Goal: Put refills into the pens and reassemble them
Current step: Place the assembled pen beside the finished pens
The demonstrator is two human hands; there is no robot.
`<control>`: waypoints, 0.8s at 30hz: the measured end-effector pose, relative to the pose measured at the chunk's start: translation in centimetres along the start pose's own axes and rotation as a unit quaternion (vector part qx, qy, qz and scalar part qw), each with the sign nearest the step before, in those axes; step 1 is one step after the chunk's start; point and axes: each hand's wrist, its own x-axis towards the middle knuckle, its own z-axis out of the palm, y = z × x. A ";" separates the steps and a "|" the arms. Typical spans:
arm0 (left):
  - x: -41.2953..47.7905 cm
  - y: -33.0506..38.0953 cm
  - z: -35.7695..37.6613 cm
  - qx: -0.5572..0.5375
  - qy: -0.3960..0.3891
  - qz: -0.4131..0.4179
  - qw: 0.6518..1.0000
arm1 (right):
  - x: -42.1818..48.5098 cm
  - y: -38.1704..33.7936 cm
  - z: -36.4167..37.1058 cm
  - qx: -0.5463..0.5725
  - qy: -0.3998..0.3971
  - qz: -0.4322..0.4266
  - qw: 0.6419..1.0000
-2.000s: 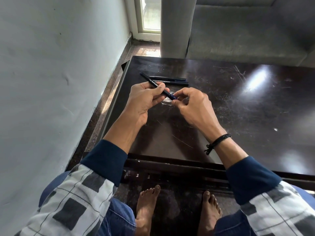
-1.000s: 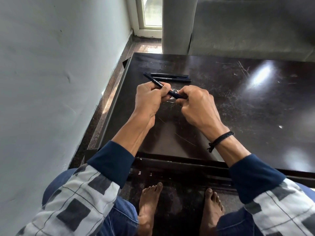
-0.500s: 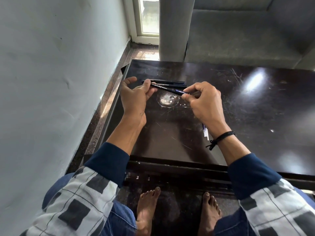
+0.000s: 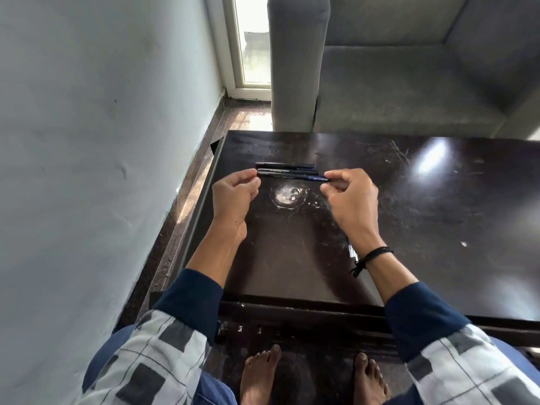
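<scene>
Three dark pens lie side by side near the far left of the dark table [image 4: 438, 217]. The nearest pen [image 4: 295, 177] has a blue section at its right end. My right hand [image 4: 352, 200] pinches that right end between thumb and forefinger. My left hand [image 4: 233, 197] is at the pen's left end, thumb and forefinger apart and curled around the tip without a clear grip. The two other pens [image 4: 285, 168] rest just behind it, untouched. A thin white and blue piece [image 4: 352, 252] shows on the table, mostly hidden by my right wrist.
A grey wall [image 4: 87, 141] runs close along the table's left side. A grey sofa [image 4: 409, 83] stands right behind the table's far edge. A round pale scuff [image 4: 287, 195] marks the tabletop between my hands. My bare feet are under the near edge.
The pen was held up between both hands, then moved away from me and was laid down beside the two others. My left hand loosened its hold; both hands now sit at the pen's ends.
</scene>
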 end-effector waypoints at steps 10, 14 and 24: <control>2.9 -1.5 0.7 0.163 0.035 0.023 0.986 | 2.1 1.0 2.4 0.000 -0.060 0.039 0.997; 3.5 -1.6 1.1 0.271 0.033 0.072 0.959 | 2.7 1.4 3.4 -0.017 -0.067 0.059 0.996; 4.7 -2.9 1.8 0.434 0.011 0.225 0.872 | 3.7 1.6 4.3 -0.065 -0.061 0.076 0.993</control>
